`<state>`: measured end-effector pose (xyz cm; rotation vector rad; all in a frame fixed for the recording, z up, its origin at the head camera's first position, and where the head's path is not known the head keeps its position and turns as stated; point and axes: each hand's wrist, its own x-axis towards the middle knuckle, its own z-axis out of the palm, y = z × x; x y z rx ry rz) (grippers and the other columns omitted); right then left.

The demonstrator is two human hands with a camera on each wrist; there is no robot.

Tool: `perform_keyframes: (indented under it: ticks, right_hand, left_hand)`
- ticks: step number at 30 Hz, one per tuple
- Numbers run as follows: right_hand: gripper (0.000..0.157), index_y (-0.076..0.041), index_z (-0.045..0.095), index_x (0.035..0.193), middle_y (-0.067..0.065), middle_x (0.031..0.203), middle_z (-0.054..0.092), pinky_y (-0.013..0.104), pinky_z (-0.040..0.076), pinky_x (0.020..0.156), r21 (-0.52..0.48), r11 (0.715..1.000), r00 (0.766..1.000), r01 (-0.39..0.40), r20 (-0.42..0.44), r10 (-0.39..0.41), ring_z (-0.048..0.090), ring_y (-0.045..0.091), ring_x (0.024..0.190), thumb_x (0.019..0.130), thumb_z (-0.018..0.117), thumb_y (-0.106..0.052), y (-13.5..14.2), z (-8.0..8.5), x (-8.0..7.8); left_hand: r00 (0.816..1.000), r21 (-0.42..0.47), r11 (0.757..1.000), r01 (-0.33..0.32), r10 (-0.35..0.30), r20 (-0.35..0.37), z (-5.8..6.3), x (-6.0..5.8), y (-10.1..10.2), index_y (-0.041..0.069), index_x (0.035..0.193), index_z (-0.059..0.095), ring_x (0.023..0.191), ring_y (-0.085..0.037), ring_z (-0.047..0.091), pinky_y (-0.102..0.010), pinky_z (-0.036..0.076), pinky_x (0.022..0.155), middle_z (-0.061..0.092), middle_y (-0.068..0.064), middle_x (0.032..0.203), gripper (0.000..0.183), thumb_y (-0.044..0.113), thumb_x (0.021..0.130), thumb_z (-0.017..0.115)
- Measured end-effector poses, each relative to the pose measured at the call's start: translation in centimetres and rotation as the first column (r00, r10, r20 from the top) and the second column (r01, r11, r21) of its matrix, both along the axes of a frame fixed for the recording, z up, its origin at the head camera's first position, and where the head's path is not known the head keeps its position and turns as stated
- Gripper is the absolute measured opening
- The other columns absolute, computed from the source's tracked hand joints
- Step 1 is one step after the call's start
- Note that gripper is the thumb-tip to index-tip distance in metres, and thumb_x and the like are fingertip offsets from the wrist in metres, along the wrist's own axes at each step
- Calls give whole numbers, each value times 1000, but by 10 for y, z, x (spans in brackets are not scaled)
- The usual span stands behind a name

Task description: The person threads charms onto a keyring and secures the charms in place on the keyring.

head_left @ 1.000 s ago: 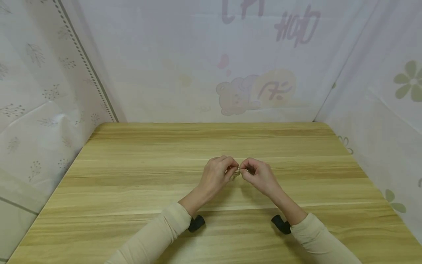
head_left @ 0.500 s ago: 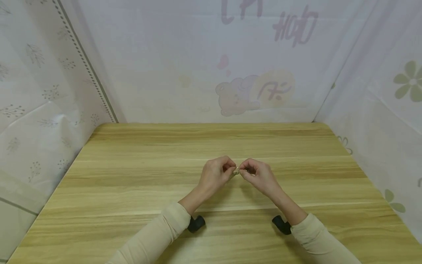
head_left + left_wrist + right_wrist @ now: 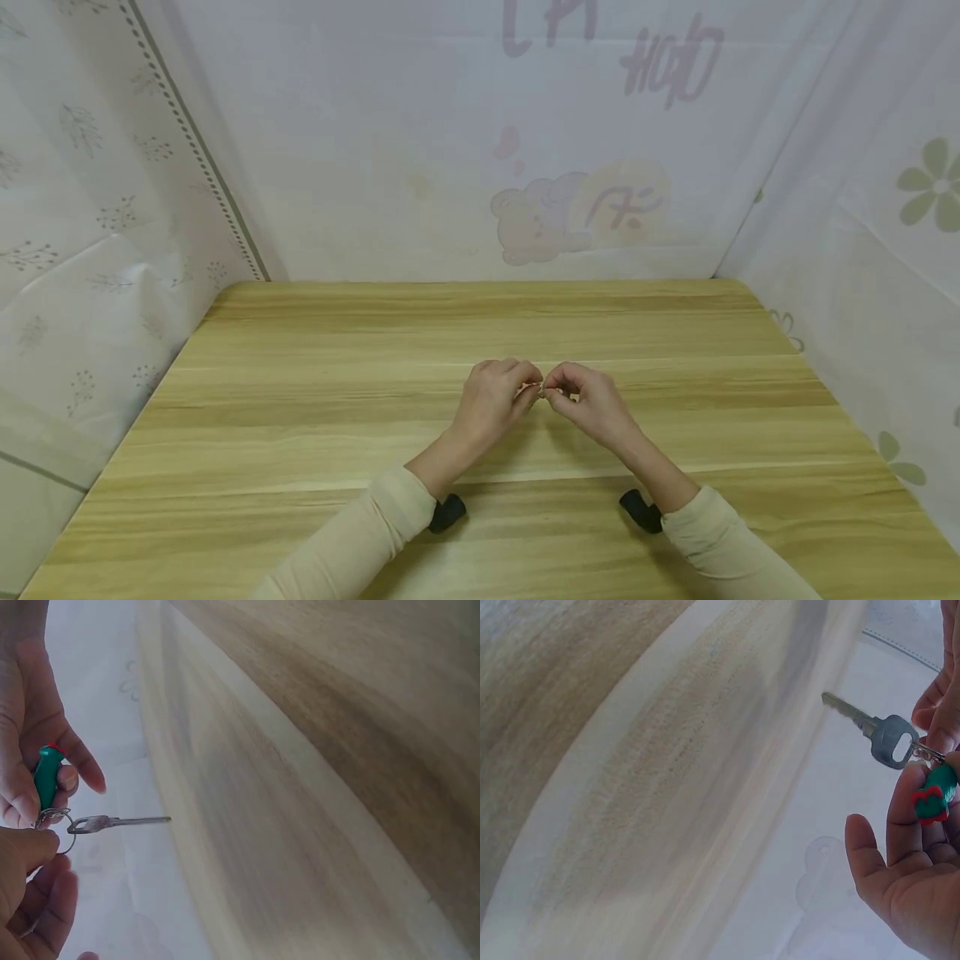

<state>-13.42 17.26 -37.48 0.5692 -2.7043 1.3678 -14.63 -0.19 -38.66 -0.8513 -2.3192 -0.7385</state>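
Both hands meet over the middle of the table in the head view. My left hand (image 3: 487,400) pinches a thin metal key ring (image 3: 73,838) between thumb and forefinger. A silver key (image 3: 892,741) hangs from that ring, its toothed blade pointing away from the fingers. My right hand (image 3: 592,400) pinches at the other side of the ring, by a small green charm (image 3: 48,776) with a red end. The charm lies against its curled fingers, while another finger stands off to the side in the right wrist view. Fingertips hide part of the ring.
The wood-grain table (image 3: 337,333) spreads beneath both hands. Two black wrist-camera mounts (image 3: 447,513) show at the sleeve cuffs. Pale printed curtains (image 3: 375,150) enclose the table at the back and both sides.
The fingertips shift slightly on the key ring, and the left hand turns a little, with its fingers now covering more of the small thing. The arms stay nearly in place.
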Motion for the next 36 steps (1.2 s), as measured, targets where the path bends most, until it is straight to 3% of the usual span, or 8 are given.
perform_keyframes:
  ticks: [3, 6, 9, 16, 23, 26, 30, 36]
  right_hand:
    - [6, -7, 64, 84, 0, 82, 66, 28, 49, 70, -2, 1000, 1000, -3, -6, 3, 54, 11, 74, 85, 62, -1, -1, 1, 0]
    - [6, -7, 64, 84, 0, 82, 66, 29, 50, 72, 2, 1000, 1000, -7, -6, 7, 54, 10, 75, 86, 63, -1, -1, 2, 0]
    - [5, -6, 65, 85, 1, 83, 66, 30, 50, 73, 4, 1000, 1000, -11, -7, 11, 55, 9, 74, 86, 63, -2, -1, 1, 1]
    - [5, -4, 65, 88, 1, 83, 67, 27, 50, 72, 14, 1000, 1000, -9, -14, 9, 55, 8, 75, 88, 64, -8, 0, 0, 2]
    - [7, -4, 66, 89, -1, 82, 66, 25, 49, 70, 26, 1000, 1000, -2, -19, 3, 54, 7, 73, 88, 65, -10, 0, 1, 2]
    - [3, -4, 65, 88, -2, 81, 66, 24, 48, 69, 31, 1000, 1000, 1, -22, -1, 53, 7, 73, 87, 65, -8, 0, 1, 2]
    - [4, -8, 64, 85, -3, 79, 64, 22, 46, 64, 50, 999, 999, -2, -50, 4, 53, 7, 72, 86, 64, -3, -2, 3, 2]
    - [10, -11, 64, 82, -5, 78, 64, 21, 44, 60, 65, 998, 996, -6, -90, 11, 53, 8, 71, 85, 64, -1, -3, 4, 1]
  left_hand:
    - [999, 10, 1000, 8, -8, -32, -1, 0, -1, 13, 80, 68, 63, -10, 60, -35, 52, 71, 67, 3, 74, 9, 11, 77, 75]
    - [1000, 10, 1000, 7, -6, -12, -2, 0, -1, 13, 79, 68, 64, -10, 61, -35, 52, 72, 67, 3, 73, 7, 11, 78, 74]
    - [999, 16, 1000, 12, -12, 32, -2, 0, -3, 13, 79, 68, 63, -10, 60, -34, 52, 70, 67, 3, 72, 6, 11, 78, 74]
    - [983, 70, 997, 19, -31, 180, -1, 1, -3, 11, 80, 69, 60, -6, 58, -14, 44, 55, 67, 1, 73, 6, 9, 80, 74]
    - [954, 94, 995, -15, -15, 301, -1, 2, -2, 11, 82, 69, 59, -5, 55, -13, 41, 53, 66, 3, 71, 2, 9, 83, 71]
    - [970, 59, 998, -7, -8, 243, -1, 3, -2, 12, 82, 69, 59, -5, 56, -14, 42, 53, 66, 3, 71, 4, 8, 82, 70]
    - [997, 15, 1000, -1, -1, 79, -2, 2, -1, 13, 82, 68, 62, -9, 59, -24, 49, 62, 67, 3, 74, 9, 8, 79, 74]
    - [999, 18, 1000, -2, 3, -51, -1, 3, -1, 15, 79, 67, 69, -12, 63, -36, 52, 74, 67, 4, 73, 12, 8, 75, 77]
